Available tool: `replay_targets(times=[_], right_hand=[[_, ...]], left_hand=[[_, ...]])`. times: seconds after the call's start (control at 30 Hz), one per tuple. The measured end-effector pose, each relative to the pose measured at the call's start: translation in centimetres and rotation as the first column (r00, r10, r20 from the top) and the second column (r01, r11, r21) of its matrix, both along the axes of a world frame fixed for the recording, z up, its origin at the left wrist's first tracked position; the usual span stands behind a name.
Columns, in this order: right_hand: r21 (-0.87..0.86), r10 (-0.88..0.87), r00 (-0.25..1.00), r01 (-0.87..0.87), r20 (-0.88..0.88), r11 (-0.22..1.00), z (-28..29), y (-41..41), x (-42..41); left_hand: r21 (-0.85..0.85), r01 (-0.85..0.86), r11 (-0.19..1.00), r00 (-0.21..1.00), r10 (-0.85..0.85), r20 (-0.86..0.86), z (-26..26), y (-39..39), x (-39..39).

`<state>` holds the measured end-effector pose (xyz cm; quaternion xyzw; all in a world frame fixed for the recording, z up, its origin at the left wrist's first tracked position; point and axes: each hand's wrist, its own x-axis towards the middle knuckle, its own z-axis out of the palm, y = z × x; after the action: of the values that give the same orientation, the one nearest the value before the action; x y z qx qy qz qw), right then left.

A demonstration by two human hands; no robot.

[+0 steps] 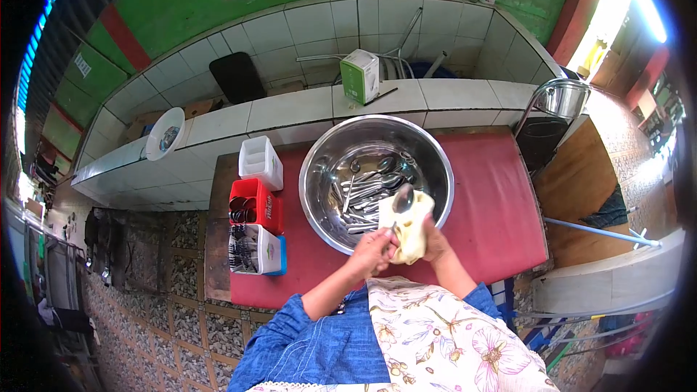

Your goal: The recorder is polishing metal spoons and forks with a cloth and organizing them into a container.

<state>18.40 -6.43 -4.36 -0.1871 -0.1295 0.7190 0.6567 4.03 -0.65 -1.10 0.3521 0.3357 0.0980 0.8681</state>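
Note:
A metal spoon [403, 199] points bowl-up over the near right side of a large stainless steel basin [318, 218]. My left hand [372, 251] grips its handle low down, just in front of the basin's near rim. Bunched in my right hand [434, 240] is a pale yellow cloth [412, 239], which lies against the spoon and partly covers it. Loose cutlery [370, 190], mostly spoons, is heaped on the basin's floor beyond my hands. The cloth and my fingers hide part of the handle.
Left of the basin on the red-topped table [490, 190] stand a white divided container [262, 160], a red container [272, 212] with spoons and a white container [272, 250] with forks. A green-and-white box [359, 76] and a white bowl [175, 149] rest on the tiled ledge [294, 111] behind.

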Motion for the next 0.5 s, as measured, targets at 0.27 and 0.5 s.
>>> replay_targets(times=[0.27,0.5], right_hand=[[-0.193,-0.086,0.772,0.263,0.630,0.945,2.8,0.6,2.0],[-0.044,-0.008,0.499,0.091,0.867,0.995,4.4,1.7,-0.8]], left_hand=[[0.727,0.444,0.523,0.883,-0.116,-0.455,1.0,2.9,-1.6],[0.998,-0.068,-0.018,0.949,0.307,0.070,2.3,4.0,1.3]])
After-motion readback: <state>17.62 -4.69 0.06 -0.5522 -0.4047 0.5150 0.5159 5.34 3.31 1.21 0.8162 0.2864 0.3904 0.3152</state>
